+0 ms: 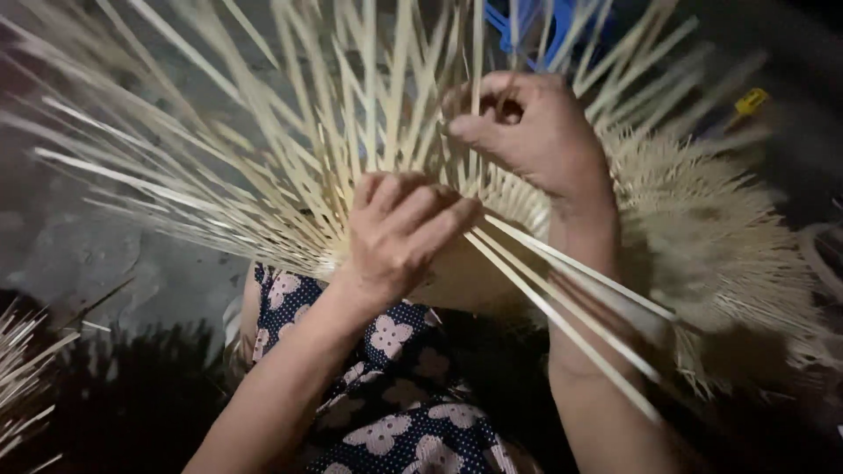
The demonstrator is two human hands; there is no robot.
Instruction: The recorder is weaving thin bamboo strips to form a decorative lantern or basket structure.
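Half-woven bamboo basket (518,206) fills most of the view, held over the person's lap, pale loose strips fanning up and out to the left, top and right. Woven part sits in the middle, under and between both hands; frayed thin strip ends bunch at the right side. A few long bamboo strips (571,307) run down-right from the woven rim, crossing in front of the right forearm.

Dark navy floral garment (386,386) covers the lap below the basket, pale flower print, dotted ground.

Grey floor (105,263) behind on the left, blurry. Another bundle of thin bamboo strips (22,369) pokes in at the lower left edge, well apart from the hands.

Right hand (527,132) comes up from the lower right, forearm near vertical, wrist bent left, fingers curled closed, pinching upright strips near the top of the weave; thumb points left. Exactly which strip is pinched cannot be told.

Left hand (404,233) comes in from the lower left, forearm slanted up-right, back of hand to the camera, fingers curled shut down over the woven rim, gripping the basket edge just below the right hand. Hands close together, not touching as far as can be seen.

Blue plastic object (536,26) at top behind the strips, kind unclear. Small yellow object (751,101) upper right on the floor, blurred
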